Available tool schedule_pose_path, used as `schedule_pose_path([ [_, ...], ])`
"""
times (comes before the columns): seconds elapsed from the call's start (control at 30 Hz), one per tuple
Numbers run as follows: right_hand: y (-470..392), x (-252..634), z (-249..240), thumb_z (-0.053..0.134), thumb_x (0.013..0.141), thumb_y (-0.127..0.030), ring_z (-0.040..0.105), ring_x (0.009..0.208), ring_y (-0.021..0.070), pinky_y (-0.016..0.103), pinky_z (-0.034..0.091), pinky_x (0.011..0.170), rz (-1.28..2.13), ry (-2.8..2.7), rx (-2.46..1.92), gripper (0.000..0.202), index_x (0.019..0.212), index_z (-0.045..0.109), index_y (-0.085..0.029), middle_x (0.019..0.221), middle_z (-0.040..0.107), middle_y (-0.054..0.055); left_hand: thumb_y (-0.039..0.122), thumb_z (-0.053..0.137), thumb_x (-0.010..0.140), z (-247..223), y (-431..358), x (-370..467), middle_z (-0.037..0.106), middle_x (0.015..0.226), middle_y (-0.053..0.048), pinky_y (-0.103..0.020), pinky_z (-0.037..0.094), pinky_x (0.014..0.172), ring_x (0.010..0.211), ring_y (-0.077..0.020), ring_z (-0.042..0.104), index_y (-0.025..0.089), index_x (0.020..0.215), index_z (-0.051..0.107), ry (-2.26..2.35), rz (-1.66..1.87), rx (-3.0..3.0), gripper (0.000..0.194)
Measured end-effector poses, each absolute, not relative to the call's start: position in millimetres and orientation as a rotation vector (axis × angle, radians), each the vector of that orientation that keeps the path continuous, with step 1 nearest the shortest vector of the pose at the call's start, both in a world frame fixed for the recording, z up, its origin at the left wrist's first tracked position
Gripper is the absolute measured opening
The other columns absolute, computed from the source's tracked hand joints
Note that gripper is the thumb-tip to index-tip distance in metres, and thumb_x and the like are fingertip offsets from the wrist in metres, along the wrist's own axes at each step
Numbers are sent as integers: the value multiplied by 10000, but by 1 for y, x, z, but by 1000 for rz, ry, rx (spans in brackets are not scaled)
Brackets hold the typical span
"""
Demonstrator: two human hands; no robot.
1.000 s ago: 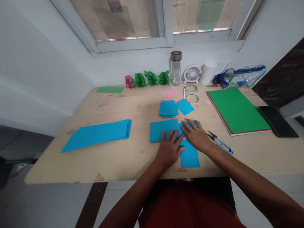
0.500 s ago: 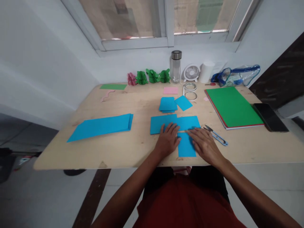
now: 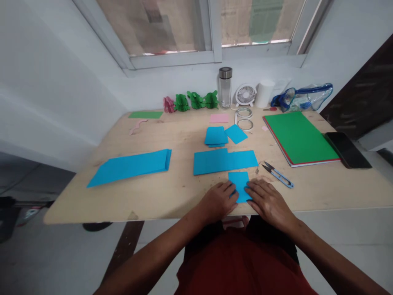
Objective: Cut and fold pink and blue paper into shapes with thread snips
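Observation:
A small blue paper piece lies near the table's front edge, between my two hands. My left hand grips its left edge, fingers curled over it and thumb at the lower corner. On the opposite side my right hand has its fingers over the right edge, thumb low beside the near corner. Just beyond, two blue paper pieces form a wide strip, touched by neither hand. To the right of the strip lie blue-handled thread snips, blades pointing up-left.
Long blue paper strips lie at left. Behind are stacked blue squares, a loose square, tape rolls and a bottle. A green-covered pad and a phone lie at right. Green paper shapes stand near the wall.
Both hands have moved toward me, off the wide blue strip and down to the sides of the near blue piece. The camera view has shifted slightly.

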State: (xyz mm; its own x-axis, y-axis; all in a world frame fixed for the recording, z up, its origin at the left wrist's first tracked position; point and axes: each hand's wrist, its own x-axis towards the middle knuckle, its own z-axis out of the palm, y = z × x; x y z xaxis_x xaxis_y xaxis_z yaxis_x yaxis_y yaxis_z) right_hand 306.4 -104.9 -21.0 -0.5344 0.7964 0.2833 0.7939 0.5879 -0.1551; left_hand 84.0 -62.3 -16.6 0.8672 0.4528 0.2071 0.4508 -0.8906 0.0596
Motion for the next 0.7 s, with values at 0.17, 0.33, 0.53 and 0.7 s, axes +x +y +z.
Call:
schedule_pose_path([
  [0.17, -101, 308, -15, 513, 902, -261, 571, 1149, 270, 497, 433, 997, 62, -2468, -1282, 311, 1181, 631, -190, 1196, 656, 108, 210, 373, 928, -17, -66, 90, 630, 874, -136, -355, 486, 722, 915, -244, 592, 128, 885, 575, 674, 320, 3137, 223],
  [0.33, -105, 312, -15, 492, 904, -253, 579, 1139, 252, 477, 439, 998, 259, -2314, -1338, 302, 1173, 620, -206, 1204, 652, 89, 222, 389, 926, -20, -64, 90, 643, 857, -120, -333, 498, 747, 884, -216, 609, 144, 847, 580, 735, 387, 2976, 221],
  [0.53, -122, 307, -16, 469, 916, -298, 569, 1162, 245, 460, 462, 978, 550, -1760, -1527, 287, 1159, 615, -251, 1177, 666, 69, 208, 470, 877, -8, -57, 84, 687, 784, -26, -240, 474, 667, 725, -143, 625, 173, 803, 646, 1118, 717, 2257, 194],
  [0.7, -121, 287, -3, 478, 911, -322, 640, 1045, 239, 420, 509, 913, 800, -1522, -1523, 246, 1052, 666, -248, 1090, 705, 63, 315, 541, 820, 2, -52, 90, 602, 602, 28, -202, 402, 537, 568, -111, 535, 165, 662, 630, 1267, 844, 1679, 235],
])
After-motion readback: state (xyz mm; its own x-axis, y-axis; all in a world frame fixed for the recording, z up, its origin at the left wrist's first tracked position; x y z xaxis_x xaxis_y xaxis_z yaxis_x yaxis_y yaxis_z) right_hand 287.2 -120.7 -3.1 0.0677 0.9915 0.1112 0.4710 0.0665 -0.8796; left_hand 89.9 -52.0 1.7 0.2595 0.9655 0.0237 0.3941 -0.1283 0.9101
